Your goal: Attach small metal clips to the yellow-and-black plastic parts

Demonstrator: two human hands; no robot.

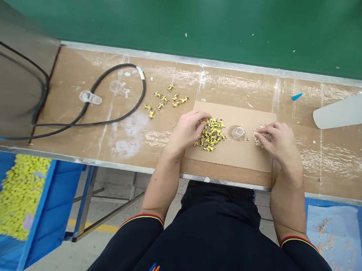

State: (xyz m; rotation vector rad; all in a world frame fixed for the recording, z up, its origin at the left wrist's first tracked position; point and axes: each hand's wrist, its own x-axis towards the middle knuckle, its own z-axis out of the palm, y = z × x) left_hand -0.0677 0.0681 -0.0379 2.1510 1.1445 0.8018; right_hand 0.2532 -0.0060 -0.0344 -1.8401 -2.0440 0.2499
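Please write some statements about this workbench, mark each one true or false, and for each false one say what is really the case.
1. The left hand touches a heap of small yellow parts. True.
2. The right hand rests on bare bench. False: it is at a heap of small pale parts on a cardboard sheet.
3. A small clear plastic piece sits between the two heaps. True.
4. The blue bin at lower left holds a mass of yellow parts. True.
5. The black cable lies on the cardboard sheet. False: it lies on the workbench, left of the sheet.
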